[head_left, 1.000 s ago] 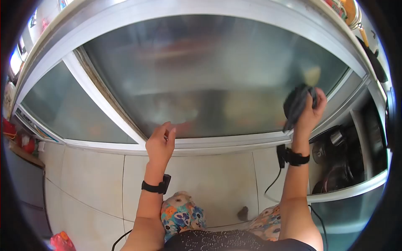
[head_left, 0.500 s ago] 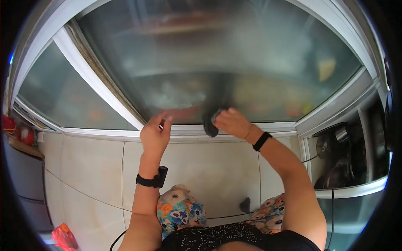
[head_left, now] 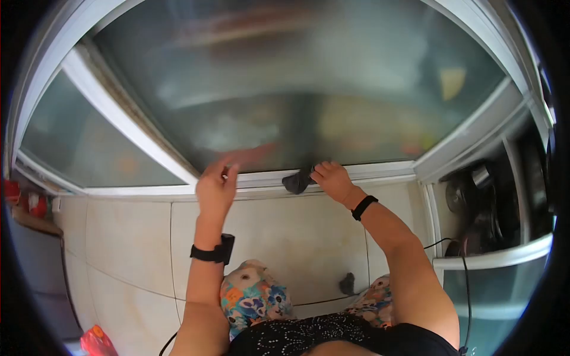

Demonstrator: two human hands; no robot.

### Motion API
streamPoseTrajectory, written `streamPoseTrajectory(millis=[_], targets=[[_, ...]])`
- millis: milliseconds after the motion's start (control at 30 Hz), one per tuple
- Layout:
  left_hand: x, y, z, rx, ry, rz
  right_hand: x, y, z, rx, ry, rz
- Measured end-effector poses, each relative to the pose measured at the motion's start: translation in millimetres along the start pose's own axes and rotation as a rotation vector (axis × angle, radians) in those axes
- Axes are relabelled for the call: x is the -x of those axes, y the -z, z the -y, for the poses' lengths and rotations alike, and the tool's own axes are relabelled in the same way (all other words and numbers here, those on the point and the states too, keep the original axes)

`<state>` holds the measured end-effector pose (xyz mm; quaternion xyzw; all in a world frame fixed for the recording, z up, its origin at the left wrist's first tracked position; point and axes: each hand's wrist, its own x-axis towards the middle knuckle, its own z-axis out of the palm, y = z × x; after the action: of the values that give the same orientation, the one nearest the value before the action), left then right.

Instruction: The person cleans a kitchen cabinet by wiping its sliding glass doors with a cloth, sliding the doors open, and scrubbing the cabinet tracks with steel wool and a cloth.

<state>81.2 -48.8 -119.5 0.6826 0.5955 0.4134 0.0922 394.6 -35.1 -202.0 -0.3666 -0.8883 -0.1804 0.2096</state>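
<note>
My right hand (head_left: pixel 333 181) is closed on a dark grey cloth (head_left: pixel 297 182), its kind hard to tell as it is bunched up. The cloth hangs over the white bottom rail (head_left: pixel 255 180) of a glass panel (head_left: pixel 237 107), and its reflection shows in the glass. My left hand (head_left: pixel 215 193) hovers by the lower left of the same panel, beside the white upright frame (head_left: pixel 133 130). Its fingers are loosely bent with a gap at the thumb, and nothing is visible in them.
Pale tiles (head_left: pixel 267 225) cover the floor. A small dark grey piece (head_left: pixel 347 283) lies near my knees. Dark items (head_left: pixel 469 202) fill a shelf at the right, with a black cable (head_left: pixel 467 296) below. A red bag (head_left: pixel 98 341) sits at the lower left, near a grey cabinet (head_left: pixel 38 267).
My right hand has moved slightly down and left, bringing the cloth from the glass onto the bottom rail. The left hand has stayed nearly in place. The view has shifted a little.
</note>
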Motion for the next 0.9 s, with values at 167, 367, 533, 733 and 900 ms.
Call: streamPoseTrajectory(millis=[167,367,533,733,900], targets=[[3,-1,20,0.018,-0.037,-0.032,3,62,-33,0.022,-0.119,0.033],[4,5,63,0.001,0.011,-0.202,-44,152,-66,0.04,-0.314,-0.547],[3,22,60,0.188,0.19,-0.154,-50,175,-74,0.092,-0.425,-0.688],[-9,15,-15,-0.172,-0.377,-0.315,18,148,-83,-0.171,-0.584,-0.683],[-2,11,-18,-0.125,-0.374,-0.283,146,178,-214,-0.111,-1.222,-1.156]])
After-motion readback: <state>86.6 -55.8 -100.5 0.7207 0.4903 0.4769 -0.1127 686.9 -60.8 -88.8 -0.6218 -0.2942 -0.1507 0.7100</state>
